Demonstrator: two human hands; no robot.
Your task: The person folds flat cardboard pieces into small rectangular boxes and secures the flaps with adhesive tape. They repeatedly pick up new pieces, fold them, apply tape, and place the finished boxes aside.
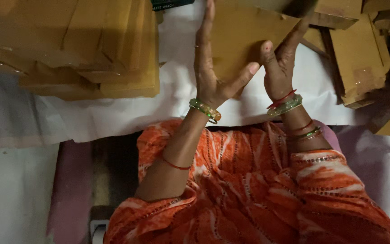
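Note:
A flat brown cardboard piece (240,36) lies on the white sheet (127,113) in front of me. My left hand (211,68) rests along its left edge, fingers stretched out and thumb pressed across its lower corner. My right hand (280,58) grips the piece's lower right edge, with the thumb on top and the index finger reaching up along the edge. Both wrists wear green and red bangles. My orange patterned clothing fills the lower part of the view.
A tall stack of flat cardboard pieces (82,45) sits on the left. More folded cardboard boxes (362,54) lie jumbled on the right. A small dark box (170,4) shows at the top edge.

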